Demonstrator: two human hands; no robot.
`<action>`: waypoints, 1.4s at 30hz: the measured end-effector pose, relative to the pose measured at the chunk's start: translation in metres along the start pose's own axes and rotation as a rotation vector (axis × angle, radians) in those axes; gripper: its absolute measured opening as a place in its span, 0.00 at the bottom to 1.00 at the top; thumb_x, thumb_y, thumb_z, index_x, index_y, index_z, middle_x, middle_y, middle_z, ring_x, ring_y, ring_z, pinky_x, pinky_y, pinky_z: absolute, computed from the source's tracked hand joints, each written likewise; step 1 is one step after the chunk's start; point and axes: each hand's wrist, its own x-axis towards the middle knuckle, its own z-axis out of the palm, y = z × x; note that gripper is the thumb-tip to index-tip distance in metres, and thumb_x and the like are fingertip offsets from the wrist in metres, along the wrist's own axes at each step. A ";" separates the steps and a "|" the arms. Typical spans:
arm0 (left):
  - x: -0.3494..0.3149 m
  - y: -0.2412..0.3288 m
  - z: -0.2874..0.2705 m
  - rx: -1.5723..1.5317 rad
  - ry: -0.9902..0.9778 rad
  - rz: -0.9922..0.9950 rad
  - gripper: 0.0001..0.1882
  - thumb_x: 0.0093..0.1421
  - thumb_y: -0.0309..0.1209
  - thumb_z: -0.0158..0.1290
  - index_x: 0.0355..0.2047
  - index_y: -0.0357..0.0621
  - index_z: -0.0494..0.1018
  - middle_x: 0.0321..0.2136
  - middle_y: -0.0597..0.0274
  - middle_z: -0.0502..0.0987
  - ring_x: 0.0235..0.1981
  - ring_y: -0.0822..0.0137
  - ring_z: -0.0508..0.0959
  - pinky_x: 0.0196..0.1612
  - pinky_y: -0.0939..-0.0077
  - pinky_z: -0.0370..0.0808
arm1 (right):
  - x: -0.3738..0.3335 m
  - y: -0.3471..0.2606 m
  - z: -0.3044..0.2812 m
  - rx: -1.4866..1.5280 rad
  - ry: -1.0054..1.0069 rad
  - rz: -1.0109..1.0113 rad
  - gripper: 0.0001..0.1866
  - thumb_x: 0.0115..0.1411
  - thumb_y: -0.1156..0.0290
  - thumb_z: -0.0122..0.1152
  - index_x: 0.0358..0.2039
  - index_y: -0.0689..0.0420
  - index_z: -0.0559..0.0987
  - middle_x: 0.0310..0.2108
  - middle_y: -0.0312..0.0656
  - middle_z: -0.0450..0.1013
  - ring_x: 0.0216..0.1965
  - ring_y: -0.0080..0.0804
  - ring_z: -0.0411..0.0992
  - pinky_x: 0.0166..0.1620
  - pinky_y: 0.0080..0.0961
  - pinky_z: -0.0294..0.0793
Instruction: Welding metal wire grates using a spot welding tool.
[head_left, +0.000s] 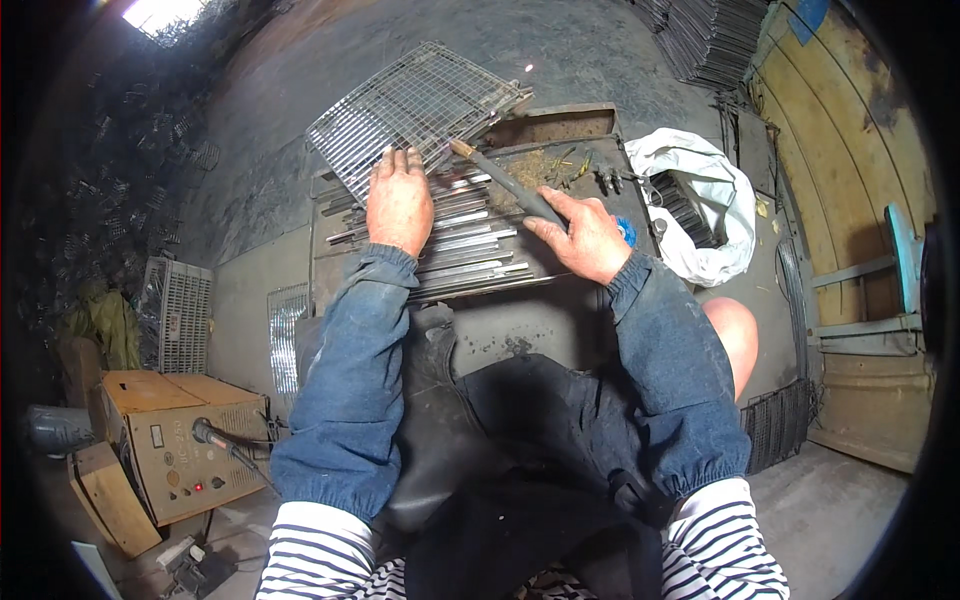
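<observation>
**Bench (548,266), dark-topped, with items upon it**

Metal strips (470,245): several, silvery and dark, were laid roughly side by side on the left half. Wire grid (420,95): one, overlapped the far left part and projected past the edge. Trough (555,127): one, rust-brown, stood along the far side. Debris (525,165): yellowish, was scattered past the strips. Small tools (608,178): metallic, lay at far right, kind unclear.

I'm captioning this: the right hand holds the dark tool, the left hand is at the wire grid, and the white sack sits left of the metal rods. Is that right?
Not quite: the head view shows the white sack right of the metal rods. The right hand holds the dark tool; the left hand is at the wire grid.
</observation>
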 end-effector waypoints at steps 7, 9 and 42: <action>-0.003 -0.003 0.009 0.049 0.024 0.026 0.17 0.55 0.24 0.51 0.44 0.29 0.80 0.57 0.37 0.74 0.62 0.46 0.71 0.65 0.58 0.67 | 0.001 0.003 0.001 0.005 -0.016 -0.007 0.28 0.63 0.59 0.66 0.57 0.66 0.76 0.44 0.60 0.79 0.46 0.56 0.79 0.49 0.39 0.78; -0.003 -0.003 0.010 0.049 0.040 0.021 0.16 0.55 0.24 0.52 0.41 0.29 0.80 0.56 0.36 0.74 0.62 0.45 0.71 0.65 0.58 0.67 | 0.002 0.000 0.000 -0.003 -0.022 0.003 0.28 0.63 0.59 0.66 0.56 0.66 0.76 0.43 0.60 0.79 0.45 0.56 0.79 0.48 0.38 0.78; -0.045 -0.026 -0.011 0.123 -0.043 -0.084 0.22 0.60 0.28 0.52 0.55 0.35 0.74 0.56 0.44 0.74 0.64 0.47 0.68 0.58 0.48 0.69 | -0.004 -0.014 0.026 0.076 -0.076 -0.175 0.25 0.62 0.64 0.67 0.54 0.67 0.75 0.38 0.60 0.79 0.38 0.56 0.80 0.42 0.38 0.78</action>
